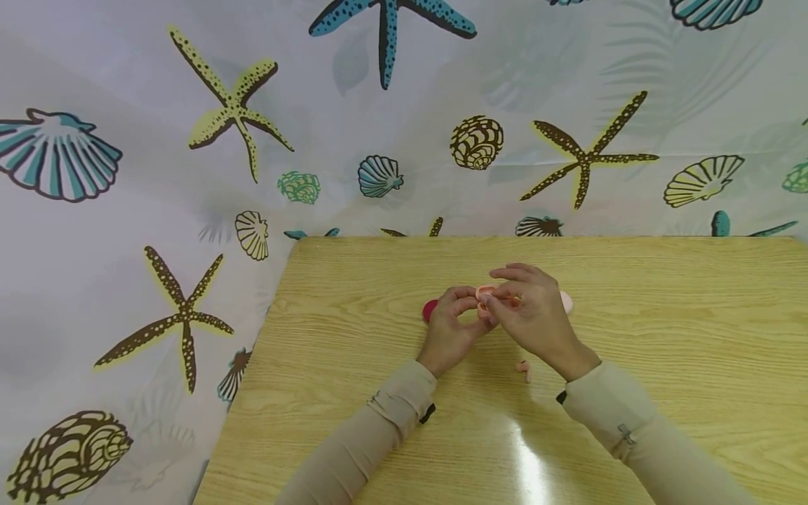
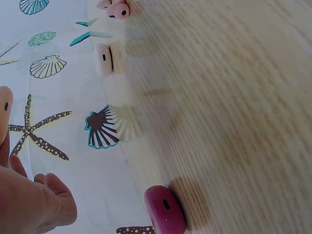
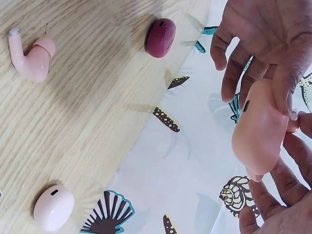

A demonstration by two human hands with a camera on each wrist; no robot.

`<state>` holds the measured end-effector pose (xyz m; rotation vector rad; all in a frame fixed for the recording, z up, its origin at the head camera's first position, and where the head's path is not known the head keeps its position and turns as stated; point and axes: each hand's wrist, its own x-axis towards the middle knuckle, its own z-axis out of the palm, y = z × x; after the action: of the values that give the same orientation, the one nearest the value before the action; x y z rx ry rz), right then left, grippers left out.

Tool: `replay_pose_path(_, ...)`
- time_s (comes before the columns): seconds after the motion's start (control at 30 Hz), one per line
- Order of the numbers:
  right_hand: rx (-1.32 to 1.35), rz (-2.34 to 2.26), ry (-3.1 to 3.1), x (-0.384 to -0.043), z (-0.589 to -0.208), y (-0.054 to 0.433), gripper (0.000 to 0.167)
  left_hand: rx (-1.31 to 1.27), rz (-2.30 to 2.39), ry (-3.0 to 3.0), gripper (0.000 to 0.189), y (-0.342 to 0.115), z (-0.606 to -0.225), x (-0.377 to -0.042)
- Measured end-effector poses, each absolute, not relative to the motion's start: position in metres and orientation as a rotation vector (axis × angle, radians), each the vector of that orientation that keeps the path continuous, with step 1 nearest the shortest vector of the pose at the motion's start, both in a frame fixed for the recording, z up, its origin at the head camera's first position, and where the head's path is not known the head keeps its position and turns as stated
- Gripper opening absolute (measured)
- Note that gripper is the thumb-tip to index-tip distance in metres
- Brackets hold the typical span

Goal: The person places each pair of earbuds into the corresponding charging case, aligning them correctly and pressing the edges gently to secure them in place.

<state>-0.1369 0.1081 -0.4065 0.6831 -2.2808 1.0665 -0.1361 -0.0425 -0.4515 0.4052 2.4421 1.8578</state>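
Observation:
My left hand (image 1: 451, 322) grips a peach earbud case (image 3: 258, 131) above the table, its lid raised in the head view. Close against the case's open side, my right hand (image 1: 533, 308) pinches a small peach earbud (image 3: 292, 126), mostly hidden by the fingers. Its other fingers are spread. A pink earbud (image 3: 31, 61) lies on the table nearer the body, below the hands. In the left wrist view the left hand (image 2: 39, 200) shows at the lower left, with part of the peach case (image 2: 5, 112) at the edge.
On the wooden table (image 1: 353, 280), a closed maroon earbud case (image 3: 161, 38) stands left of the hands and a closed pale pink case (image 3: 53, 208) to the right. A white sheet (image 1: 404, 126) with shells and starfish hangs behind the table and along its left side.

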Motion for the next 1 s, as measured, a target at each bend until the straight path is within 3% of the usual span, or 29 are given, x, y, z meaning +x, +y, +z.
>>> replay_pose_path(1.0, 0.631, 1.064, -2.322, -0.1400, -0.4068, 0.1047, 0.006, 0.451, 1.848, 2.463, 0.023, -0.0446, -0.4486, -0.1363)
